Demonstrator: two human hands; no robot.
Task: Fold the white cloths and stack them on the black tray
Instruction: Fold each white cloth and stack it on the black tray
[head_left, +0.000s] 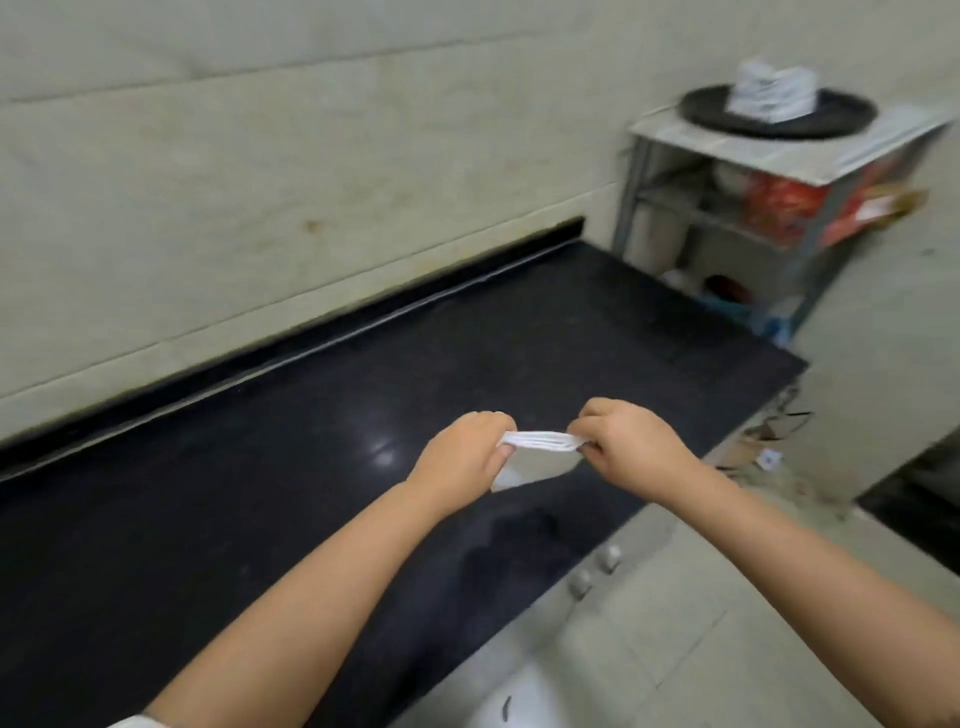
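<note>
We pinch the folded white cloth (540, 441) in both hands (467, 452) (631, 447); a loose grip could unfold it before the far-right black tray (711, 111)

Single head-worn wide-angle view, looking forward and down, close over the fingers (497, 419), black counter (218, 499) beneath them, black tray (779, 111) far beyond, upper right

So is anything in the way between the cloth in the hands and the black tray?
Nothing visible blocks it. Both hands, left hand and right hand, hold the folded cloth above the black counter. The black tray sits higher on a small shelf, holding a stack of cloths.
</note>
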